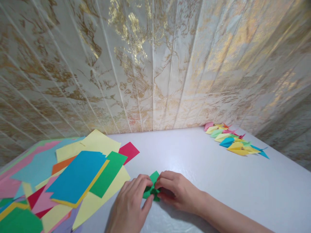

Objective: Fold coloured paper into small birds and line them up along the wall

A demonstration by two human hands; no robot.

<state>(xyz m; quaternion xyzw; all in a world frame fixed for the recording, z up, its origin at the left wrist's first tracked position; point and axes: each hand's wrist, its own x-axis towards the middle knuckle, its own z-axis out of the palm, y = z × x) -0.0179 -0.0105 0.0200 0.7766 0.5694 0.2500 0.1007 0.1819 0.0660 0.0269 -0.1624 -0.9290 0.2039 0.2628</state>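
Note:
A small piece of folded green paper (155, 177) lies on the white table (184, 149), near its front middle. My left hand (132, 202) grips its left side, with thumb and fingers curled onto the folds. From the right, my right hand (178, 191) pinches the paper between thumb and bent fingers. Both sets of fingertips nearly meet over it and hide part of the folds.
Coloured paper sheets in a loose pile, with a blue sheet (77, 176) and a green sheet (108, 174) on top, cover the left side. Folded paper figures (234, 142) stand in rows at the back right. A gold-patterned curtain (153, 64) hangs behind the table.

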